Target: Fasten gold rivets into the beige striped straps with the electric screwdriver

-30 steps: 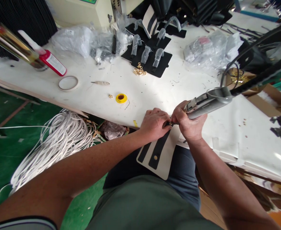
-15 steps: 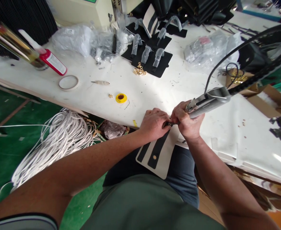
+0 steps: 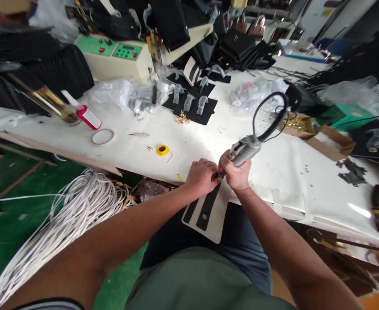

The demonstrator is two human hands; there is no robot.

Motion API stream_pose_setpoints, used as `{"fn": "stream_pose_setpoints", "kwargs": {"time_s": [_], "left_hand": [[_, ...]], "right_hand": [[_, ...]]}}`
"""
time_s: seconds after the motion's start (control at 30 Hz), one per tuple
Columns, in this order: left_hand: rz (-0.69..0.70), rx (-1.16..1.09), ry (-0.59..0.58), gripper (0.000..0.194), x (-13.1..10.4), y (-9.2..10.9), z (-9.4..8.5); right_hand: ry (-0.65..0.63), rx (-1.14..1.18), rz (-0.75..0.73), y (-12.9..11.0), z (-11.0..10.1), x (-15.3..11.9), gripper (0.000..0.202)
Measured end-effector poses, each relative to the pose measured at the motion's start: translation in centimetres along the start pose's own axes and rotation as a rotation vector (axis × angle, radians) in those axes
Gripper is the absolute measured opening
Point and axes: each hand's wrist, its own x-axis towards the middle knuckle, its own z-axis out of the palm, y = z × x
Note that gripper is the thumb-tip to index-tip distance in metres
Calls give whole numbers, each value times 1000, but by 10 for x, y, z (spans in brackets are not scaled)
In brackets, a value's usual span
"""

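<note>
A grey power screwdriver (image 3: 247, 150), with a lever and a black cord at its rear, is wrapped in my right hand (image 3: 237, 174). Its working tip points down and left, towards my left fingers. My left hand (image 3: 202, 175) is closed at the top of a cream panel (image 3: 220, 217) with two black strips, pinching a small dark part there. One strip (image 3: 210, 204) bears a round gold stud (image 3: 204, 217). The panel hangs over the table edge onto my lap. My fingers hide the point where the tool meets the part.
On the white table (image 3: 196, 142) lie a yellow tape roll (image 3: 162, 150), a white ring (image 3: 103, 137), a red glue bottle (image 3: 88, 117) and gold fittings (image 3: 183, 118). Black panels (image 3: 205, 115) with wrapped handles lie behind. Cardboard boxes (image 3: 330, 142) stand right; white cord (image 3: 69, 224) heaps on the floor.
The head view has tilted up, showing more of the table's far side. Both hands keep their hold on the panel and the screwdriver, close together.
</note>
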Motion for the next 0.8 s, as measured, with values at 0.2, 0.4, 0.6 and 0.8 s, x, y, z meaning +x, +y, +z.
{"fn": "stream_pose_setpoints", "kwargs": {"time_s": [0.2, 0.4, 0.6, 0.8], "left_hand": [[-34, 54, 5, 18, -1, 5, -3], [-35, 50, 16, 18, -2, 8, -3], [-34, 139, 25, 17, -6, 9, -4], [-10, 154, 33, 18, -9, 6, -4]], "right_hand": [[4, 102, 101, -21, 5, 6, 41], [48, -89, -25, -47, -31, 32, 54], [-182, -1069, 151, 0, -100, 39, 53], [-147, -1110, 177, 21, -123, 12, 43]]}}
